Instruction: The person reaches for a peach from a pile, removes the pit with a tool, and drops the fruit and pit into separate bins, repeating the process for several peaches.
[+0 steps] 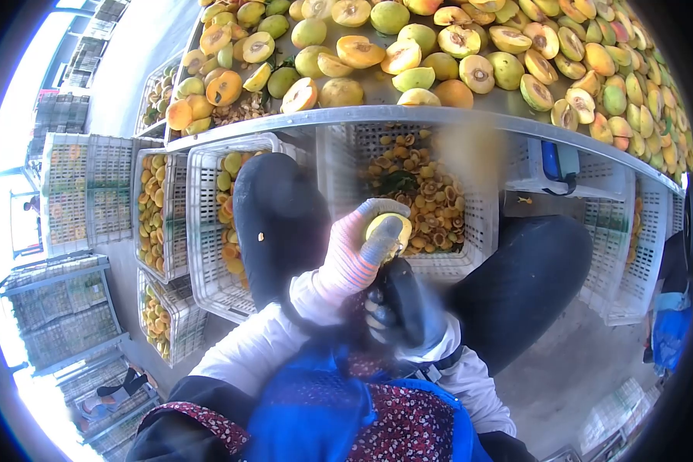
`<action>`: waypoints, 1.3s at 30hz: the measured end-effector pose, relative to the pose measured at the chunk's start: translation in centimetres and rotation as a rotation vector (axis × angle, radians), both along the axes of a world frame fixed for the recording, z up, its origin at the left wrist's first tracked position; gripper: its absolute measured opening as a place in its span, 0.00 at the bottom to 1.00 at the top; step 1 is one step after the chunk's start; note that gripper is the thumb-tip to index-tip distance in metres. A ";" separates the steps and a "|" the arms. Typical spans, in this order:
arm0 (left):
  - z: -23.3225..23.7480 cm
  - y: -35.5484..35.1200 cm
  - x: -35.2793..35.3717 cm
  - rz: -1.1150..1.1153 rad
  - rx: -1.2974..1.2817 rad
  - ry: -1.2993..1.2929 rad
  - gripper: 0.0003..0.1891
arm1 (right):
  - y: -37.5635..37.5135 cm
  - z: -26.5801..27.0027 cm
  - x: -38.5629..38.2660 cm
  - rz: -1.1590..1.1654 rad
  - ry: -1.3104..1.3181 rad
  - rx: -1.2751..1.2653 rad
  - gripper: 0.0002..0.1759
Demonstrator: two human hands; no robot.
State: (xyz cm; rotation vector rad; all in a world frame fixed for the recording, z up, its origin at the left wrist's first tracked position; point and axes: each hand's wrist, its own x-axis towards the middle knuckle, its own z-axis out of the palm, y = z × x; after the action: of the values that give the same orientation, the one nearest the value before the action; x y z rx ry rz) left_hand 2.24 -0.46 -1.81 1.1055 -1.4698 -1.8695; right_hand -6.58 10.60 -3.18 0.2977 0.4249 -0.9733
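My left hand (354,242), in a striped glove with grey fingertips, is closed around a yellow-green fruit piece (399,225) in front of my chest. Just below and to the right, my right hand (396,308), in a dark glove, is closed close to the fruit; what it grips is hidden and blurred. Beneath the hands, between my knees, a white crate (477,250) contains many small fruit pieces (431,208) and some dark leaves.
A metal table (285,121) heaped with halved and whole fruits (358,51) spans the top. White crates of fruit (200,231) stand at the left, more crates (620,254) at the right. Stacked crates (88,192) line the far left. A person's blue clothing (671,331) shows far right.
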 end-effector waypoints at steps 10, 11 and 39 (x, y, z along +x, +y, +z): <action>-2.8 -0.6 -0.6 -0.125 0.471 0.233 0.18 | -0.1 -2.2 0.3 -0.197 -0.898 -0.255 0.26; -2.5 -0.3 -0.5 -0.081 0.547 0.194 0.25 | -0.3 -2.2 0.2 -0.214 -0.896 -0.284 0.26; 3.3 -21.6 -0.4 -0.098 -0.723 -1.367 0.27 | -2.4 -2.7 0.4 -0.188 0.570 0.135 0.24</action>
State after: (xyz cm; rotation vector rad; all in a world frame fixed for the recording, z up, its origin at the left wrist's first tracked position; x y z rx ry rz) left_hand 1.80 -22.01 1.46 1.9730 -2.5566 -0.2440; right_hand -6.22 8.19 -5.92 0.1789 0.9993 -1.2147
